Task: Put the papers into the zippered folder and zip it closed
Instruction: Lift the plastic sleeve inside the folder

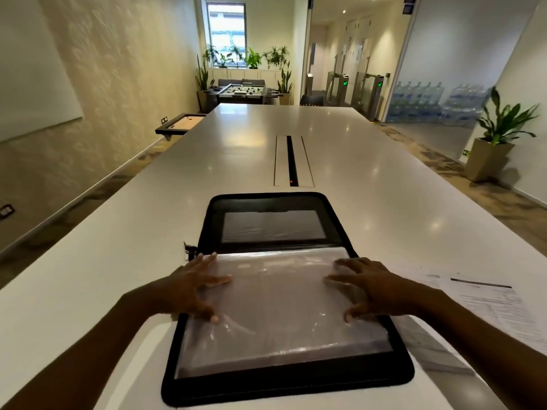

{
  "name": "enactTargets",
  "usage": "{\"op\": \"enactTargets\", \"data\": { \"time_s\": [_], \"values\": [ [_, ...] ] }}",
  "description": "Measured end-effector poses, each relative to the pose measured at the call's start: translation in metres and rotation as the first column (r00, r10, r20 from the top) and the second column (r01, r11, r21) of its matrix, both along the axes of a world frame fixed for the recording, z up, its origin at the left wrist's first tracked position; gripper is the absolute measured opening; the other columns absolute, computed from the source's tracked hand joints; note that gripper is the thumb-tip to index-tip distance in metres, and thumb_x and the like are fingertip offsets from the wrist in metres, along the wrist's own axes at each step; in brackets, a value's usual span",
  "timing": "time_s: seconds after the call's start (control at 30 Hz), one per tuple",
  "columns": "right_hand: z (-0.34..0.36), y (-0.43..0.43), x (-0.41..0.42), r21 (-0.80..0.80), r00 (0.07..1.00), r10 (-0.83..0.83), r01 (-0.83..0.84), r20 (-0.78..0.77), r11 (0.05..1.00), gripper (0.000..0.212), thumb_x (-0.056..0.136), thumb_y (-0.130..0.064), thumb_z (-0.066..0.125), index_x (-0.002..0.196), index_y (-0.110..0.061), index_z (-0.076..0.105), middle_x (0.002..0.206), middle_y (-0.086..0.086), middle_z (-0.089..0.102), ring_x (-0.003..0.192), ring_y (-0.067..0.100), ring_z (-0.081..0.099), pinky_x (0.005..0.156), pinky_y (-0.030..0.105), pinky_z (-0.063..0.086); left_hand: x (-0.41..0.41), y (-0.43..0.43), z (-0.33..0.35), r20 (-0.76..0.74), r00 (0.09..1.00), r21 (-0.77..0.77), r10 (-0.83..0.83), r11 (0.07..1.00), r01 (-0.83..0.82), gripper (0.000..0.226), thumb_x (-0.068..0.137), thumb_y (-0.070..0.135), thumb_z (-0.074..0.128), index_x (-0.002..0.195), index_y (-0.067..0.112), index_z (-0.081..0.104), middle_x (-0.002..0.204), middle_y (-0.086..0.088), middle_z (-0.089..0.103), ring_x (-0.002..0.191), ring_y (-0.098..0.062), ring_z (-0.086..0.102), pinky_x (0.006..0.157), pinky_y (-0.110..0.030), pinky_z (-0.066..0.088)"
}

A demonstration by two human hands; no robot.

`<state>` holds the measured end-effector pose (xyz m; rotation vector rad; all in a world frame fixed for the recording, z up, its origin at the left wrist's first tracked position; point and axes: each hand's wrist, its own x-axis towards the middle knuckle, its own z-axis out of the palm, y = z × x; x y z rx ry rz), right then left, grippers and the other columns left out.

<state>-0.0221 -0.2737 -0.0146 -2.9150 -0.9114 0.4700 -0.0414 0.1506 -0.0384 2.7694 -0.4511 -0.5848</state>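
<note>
A black zippered folder [275, 389] lies open flat on the white table, right in front of me. Its near half holds a stack of clear plastic sleeves [278, 315]; its far half shows a grey pocket panel [272, 226]. My left hand [189, 288] rests with spread fingers on the left edge of the sleeves. My right hand [376, 288] rests the same way on their right edge. Neither hand grips anything. Printed papers [485, 303] lie on the table just right of the folder, partly hidden under my right forearm. The zipper pull [189, 251] hangs at the folder's left spine.
The long white table [296, 128] stretches away from me, with a cable slot [293, 161] beyond the folder. A potted plant [497, 137] stands on the floor at the right; a foosball table [242, 91] stands at the far end.
</note>
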Motion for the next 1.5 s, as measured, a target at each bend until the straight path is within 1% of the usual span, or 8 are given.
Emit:
{"op": "enactTargets", "data": {
  "time_s": [0.2,0.4,0.53,0.83,0.93,1.1,1.3,1.5],
  "values": [
    [0.001,0.01,0.015,0.204,0.993,0.041,-0.064,0.115,0.977,0.034,0.08,-0.053,0.066,0.113,-0.048,0.063,0.151,-0.013,0.034,0.139,0.009,0.022,0.116,0.041,0.023,-0.004,0.0,0.004,0.287,0.958,-0.175,0.015,0.984,0.038,0.038,0.079,0.064,0.058,0.117,0.057,0.057,0.156,0.019,0.006,0.146,-0.007,-0.006,0.119,-0.046,0.005],
    [0.063,0.025,0.062,0.488,0.952,-0.14,0.262,-0.273,0.833,0.012,0.088,-0.025,0.065,0.096,-0.03,0.073,0.128,0.001,0.062,0.107,0.018,0.062,0.083,0.024,0.051,0.019,-0.009,0.051,0.173,0.948,-0.556,0.267,0.821,-0.13,0.018,0.081,0.044,0.071,0.099,0.041,0.071,0.144,0.005,0.049,0.129,-0.016,0.049,0.107,-0.041,0.04],
    [0.093,0.022,0.117,0.532,0.725,-0.227,0.648,-0.651,0.545,0.024,0.084,-0.015,0.064,0.107,-0.012,0.07,0.114,0.015,0.065,0.103,0.036,0.062,0.075,0.048,0.059,0.049,-0.022,0.078,-0.125,0.858,-0.786,0.498,0.478,-0.392,0.064,0.059,0.046,0.073,0.104,0.001,0.067,0.116,-0.018,0.062,0.103,-0.035,0.056,0.087,-0.046,0.043],
    [0.069,0.048,0.188,0.473,0.444,-0.404,0.88,-0.8,0.032,0.043,0.098,-0.047,0.04,0.115,-0.01,0.055,0.104,0.014,0.053,0.099,0.033,0.051,0.092,0.055,0.043,0.131,-0.054,0.054,-0.453,0.353,-0.824,0.819,-0.234,-0.515,0.072,0.094,0.063,0.031,0.125,0.003,0.058,0.126,-0.02,0.061,0.103,-0.038,0.06,0.077,-0.034,0.044],
    [0.046,0.053,0.18,0.667,0.56,-0.575,0.745,-0.596,0.035,0.034,0.094,-0.039,0.055,0.092,-0.005,0.059,0.074,0.008,0.049,0.073,0.025,0.048,0.073,0.039,0.042,0.128,-0.068,0.034,-0.012,0.312,-0.781,0.95,0.186,-0.596,0.079,0.091,0.064,0.038,0.139,0.001,0.041,0.141,-0.027,0.046,0.128,-0.043,0.044,0.105,-0.048,0.039],
    [0.018,0.047,0.134,0.732,0.799,-0.583,0.485,-0.148,0.479,0.025,0.09,-0.035,0.062,0.072,-0.018,0.064,0.065,-0.007,0.06,0.058,0.006,0.054,0.044,0.007,0.038,0.064,-0.132,0.002,0.487,0.789,-0.432,0.376,0.888,-0.157,0.078,0.082,0.056,0.063,0.146,0.023,0.033,0.157,-0.011,0.027,0.144,-0.031,0.023,0.117,-0.048,0.023],
    [0.01,0.022,0.068,0.644,0.769,-0.638,0.47,0.036,0.603,0.027,0.089,-0.035,0.063,0.067,-0.02,0.068,0.06,-0.013,0.059,0.058,0.001,0.055,0.05,0.009,0.035,-0.022,-0.188,-0.038,0.32,0.947,-0.016,0.037,0.999,-0.034,0.084,0.072,0.088,0.023,0.145,0.049,0.012,0.163,-0.001,-0.007,0.148,-0.026,-0.012,0.111,-0.059,-0.014],
    [0.016,0.008,0.034,0.678,0.609,-0.631,0.715,-0.481,0.173,0.044,0.089,-0.032,0.063,0.082,0.011,0.066,0.07,0.021,0.064,0.058,0.027,0.059,0.061,0.038,0.054,-0.022,-0.186,-0.024,0.411,0.897,-0.15,0.166,0.982,-0.113,0.043,0.096,0.057,0.028,0.137,0.05,0.038,0.162,0.003,0.015,0.149,-0.024,0.008,0.115,-0.058,0.0]
  ]
}}
